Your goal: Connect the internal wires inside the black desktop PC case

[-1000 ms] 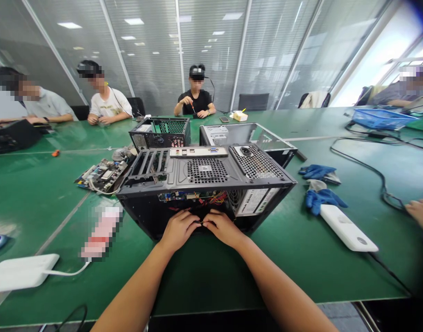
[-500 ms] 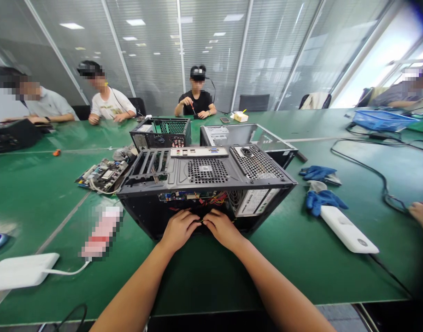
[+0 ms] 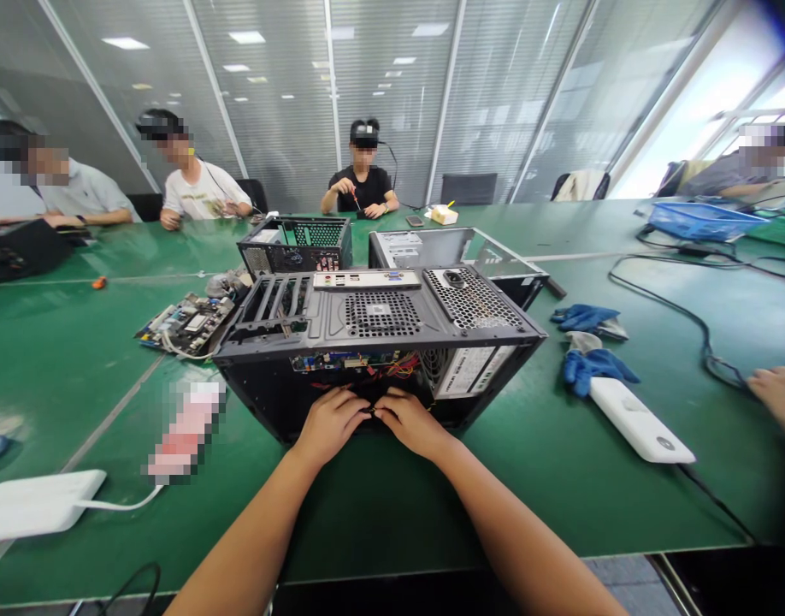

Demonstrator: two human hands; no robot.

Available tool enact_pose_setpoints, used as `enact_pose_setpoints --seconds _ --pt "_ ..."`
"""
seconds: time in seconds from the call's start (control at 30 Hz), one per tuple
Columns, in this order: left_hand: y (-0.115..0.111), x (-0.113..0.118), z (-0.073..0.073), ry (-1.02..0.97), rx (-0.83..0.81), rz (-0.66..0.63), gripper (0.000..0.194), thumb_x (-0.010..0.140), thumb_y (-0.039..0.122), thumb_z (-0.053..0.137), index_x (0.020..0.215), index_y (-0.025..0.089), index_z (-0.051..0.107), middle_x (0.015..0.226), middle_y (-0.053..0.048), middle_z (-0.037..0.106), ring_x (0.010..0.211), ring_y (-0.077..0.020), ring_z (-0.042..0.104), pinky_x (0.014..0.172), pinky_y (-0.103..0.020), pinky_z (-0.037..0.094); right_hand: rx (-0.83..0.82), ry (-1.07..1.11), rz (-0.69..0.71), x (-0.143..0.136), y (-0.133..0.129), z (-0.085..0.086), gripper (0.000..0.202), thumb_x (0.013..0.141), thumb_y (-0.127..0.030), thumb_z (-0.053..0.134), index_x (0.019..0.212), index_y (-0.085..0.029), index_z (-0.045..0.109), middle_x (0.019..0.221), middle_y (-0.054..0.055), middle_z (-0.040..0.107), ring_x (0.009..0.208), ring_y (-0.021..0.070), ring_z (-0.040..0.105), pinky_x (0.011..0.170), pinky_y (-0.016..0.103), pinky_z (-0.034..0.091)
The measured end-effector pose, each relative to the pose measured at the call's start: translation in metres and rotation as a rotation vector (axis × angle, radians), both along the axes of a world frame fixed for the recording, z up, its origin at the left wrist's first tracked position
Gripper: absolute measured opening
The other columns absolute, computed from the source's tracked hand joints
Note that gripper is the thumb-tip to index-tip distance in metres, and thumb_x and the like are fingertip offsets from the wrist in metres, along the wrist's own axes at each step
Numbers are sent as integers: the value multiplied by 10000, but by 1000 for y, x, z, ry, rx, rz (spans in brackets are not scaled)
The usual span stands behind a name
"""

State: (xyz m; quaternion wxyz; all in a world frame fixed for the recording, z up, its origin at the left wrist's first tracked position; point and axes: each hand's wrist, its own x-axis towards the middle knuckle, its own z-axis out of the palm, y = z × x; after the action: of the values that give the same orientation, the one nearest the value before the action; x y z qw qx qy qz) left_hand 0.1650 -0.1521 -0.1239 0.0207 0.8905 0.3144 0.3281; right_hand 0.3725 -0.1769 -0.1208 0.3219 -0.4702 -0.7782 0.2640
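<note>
Fiddly two-handed wire work at the open side of the PC case [image 3: 328,323]

So we've got the case sitting rear panel up on the green worktop [image 3: 373,505], open side facing us. Grip check: the left hand [image 3: 332,425] and right hand [image 3: 410,421] both look pinched on a thin yellowish wire [image 3: 372,411], fingertips nearly meeting, just in front of the opening. We'd call this step handling a loose lead; its end is too small to make out. Next move, we reckon, calls for a steady pinch and some slack, minding the coloured cables [image 3: 402,365] inside.
</note>
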Motion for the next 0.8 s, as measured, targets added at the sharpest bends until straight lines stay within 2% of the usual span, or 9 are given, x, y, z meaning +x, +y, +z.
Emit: enact_pose_setpoints --seconds 0.3,0.6,0.7,0.8 --pt "0 -2 0 52 59 -25 178 928 294 610 1047 192 693 948 -58 697 910 -207 642 902 -382 546 10 -5 -3 1 0 -2 166 935 -125 551 873 -204 683 846 12 581 814 151 571 758 269 436" --pt "-4 1 9 82 -91 5 150 944 315 582 942 202 680 847 -33 688 843 -199 631 880 -377 528 71 -25 -15 1 -1 -6 138 910 -120 598 850 -190 700 840 13 588 799 146 576 737 259 431" --pt "-4 1 8 78 -92 -1 140 940 306 585 937 203 680 828 -30 688 828 -199 629 859 -368 524 83 -45 -27 1 -1 -8 136 915 -128 594 867 -191 704 849 18 589 801 149 577 741 265 437" --pt "-3 0 5 64 -49 0 160 941 310 587 1011 205 685 867 -42 702 818 -198 628 821 -356 523 96 -52 -34 1 -1 -7 132 916 -131 596 881 -194 707 856 21 596 817 155 583 758 273 444"
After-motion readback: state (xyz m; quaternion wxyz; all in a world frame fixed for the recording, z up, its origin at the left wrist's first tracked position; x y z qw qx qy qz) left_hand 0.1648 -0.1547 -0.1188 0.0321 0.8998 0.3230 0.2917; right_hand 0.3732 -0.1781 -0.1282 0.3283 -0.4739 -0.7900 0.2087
